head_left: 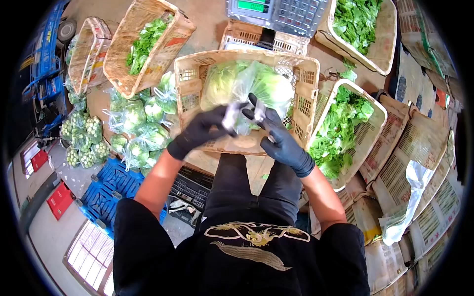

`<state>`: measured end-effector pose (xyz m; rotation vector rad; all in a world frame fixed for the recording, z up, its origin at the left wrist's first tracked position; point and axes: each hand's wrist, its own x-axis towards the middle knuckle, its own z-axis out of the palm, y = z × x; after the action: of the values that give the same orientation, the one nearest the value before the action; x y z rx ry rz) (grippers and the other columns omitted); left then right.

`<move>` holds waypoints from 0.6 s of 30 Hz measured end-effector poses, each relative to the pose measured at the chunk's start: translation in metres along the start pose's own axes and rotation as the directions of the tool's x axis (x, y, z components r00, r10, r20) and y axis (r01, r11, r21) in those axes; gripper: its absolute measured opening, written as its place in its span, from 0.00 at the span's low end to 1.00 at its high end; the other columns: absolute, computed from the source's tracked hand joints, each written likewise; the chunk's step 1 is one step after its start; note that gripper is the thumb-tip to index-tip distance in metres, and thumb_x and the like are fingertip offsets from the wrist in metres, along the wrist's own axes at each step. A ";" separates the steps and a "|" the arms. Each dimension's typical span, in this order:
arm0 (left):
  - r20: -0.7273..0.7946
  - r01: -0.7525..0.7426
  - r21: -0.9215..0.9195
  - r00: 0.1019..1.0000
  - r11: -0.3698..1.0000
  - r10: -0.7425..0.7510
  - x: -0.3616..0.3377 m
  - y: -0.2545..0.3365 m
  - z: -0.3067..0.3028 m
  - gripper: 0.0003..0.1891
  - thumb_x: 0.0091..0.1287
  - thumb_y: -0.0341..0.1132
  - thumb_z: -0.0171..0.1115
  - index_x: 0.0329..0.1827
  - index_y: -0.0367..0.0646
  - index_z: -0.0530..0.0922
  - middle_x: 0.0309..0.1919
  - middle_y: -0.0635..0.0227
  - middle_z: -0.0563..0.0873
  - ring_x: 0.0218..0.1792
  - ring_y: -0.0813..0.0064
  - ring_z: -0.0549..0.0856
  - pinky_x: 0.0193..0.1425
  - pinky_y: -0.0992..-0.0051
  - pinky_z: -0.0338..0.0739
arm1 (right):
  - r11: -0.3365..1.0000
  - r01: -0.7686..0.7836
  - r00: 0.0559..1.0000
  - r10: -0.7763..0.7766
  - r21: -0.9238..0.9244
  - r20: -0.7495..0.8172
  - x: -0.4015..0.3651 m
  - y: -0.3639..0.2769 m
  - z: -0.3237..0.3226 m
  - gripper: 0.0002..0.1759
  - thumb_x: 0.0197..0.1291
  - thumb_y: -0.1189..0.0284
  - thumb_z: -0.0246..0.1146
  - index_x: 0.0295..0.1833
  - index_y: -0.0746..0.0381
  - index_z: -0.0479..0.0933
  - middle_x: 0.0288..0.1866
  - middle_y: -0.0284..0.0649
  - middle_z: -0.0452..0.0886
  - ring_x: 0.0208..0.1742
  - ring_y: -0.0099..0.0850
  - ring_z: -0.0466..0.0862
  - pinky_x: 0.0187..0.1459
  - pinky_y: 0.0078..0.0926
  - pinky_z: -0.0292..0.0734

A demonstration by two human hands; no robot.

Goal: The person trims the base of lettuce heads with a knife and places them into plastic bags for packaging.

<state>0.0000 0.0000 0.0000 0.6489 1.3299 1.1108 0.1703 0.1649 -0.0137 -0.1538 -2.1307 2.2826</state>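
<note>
Both my hands wear black gloves and meet over a beige plastic crate (306,98) in front of me. My left hand (200,130) and my right hand (279,135) both pinch the twisted neck of a clear plastic bag (247,86) full of green leafy vegetables. The bag's body rests inside the crate, beyond my fingers.
A pile of tied bags of greens (136,130) lies to the left, beside blue pallets (106,190). Crates of loose greens stand at the right (345,123), upper right (360,19) and upper left (143,42). A weighing scale (281,12) sits at the top. Empty stacked crates (419,163) fill the right.
</note>
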 end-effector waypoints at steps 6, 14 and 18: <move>0.131 -0.288 0.355 0.957 0.890 0.258 -0.008 0.006 0.022 0.09 0.54 0.28 0.65 0.40 0.43 0.82 0.48 0.58 0.74 0.51 0.63 0.73 0.55 0.68 0.66 | 0.987 -0.100 0.973 0.071 0.124 0.221 0.024 -0.001 -0.012 0.42 0.45 0.89 0.45 0.69 0.52 0.55 0.67 0.37 0.61 0.63 0.31 0.66 0.59 0.24 0.63; 0.025 0.119 0.749 0.978 0.652 -0.207 -0.022 -0.050 -0.062 0.17 0.60 0.40 0.59 0.48 0.41 0.69 0.24 0.73 0.76 0.24 0.82 0.74 0.29 0.81 0.68 | 0.742 -0.125 0.885 0.383 -0.659 0.263 -0.001 0.106 -0.064 0.25 0.49 0.78 0.56 0.57 0.56 0.70 0.52 0.46 0.76 0.49 0.43 0.78 0.49 0.35 0.74; -0.035 0.277 -0.269 0.954 0.923 -0.297 0.005 -0.039 -0.040 0.14 0.64 0.39 0.54 0.42 0.36 0.72 0.15 0.76 0.67 0.16 0.84 0.67 0.22 0.83 0.62 | 0.721 -0.044 0.913 0.311 -0.691 0.266 -0.009 0.075 -0.043 0.21 0.46 0.80 0.55 0.49 0.56 0.75 0.44 0.43 0.79 0.44 0.41 0.80 0.43 0.32 0.77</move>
<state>-0.0294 -0.0191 -0.0436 0.2095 1.2667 1.0520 0.1871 0.2012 -0.0910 0.0760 -3.2007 1.5586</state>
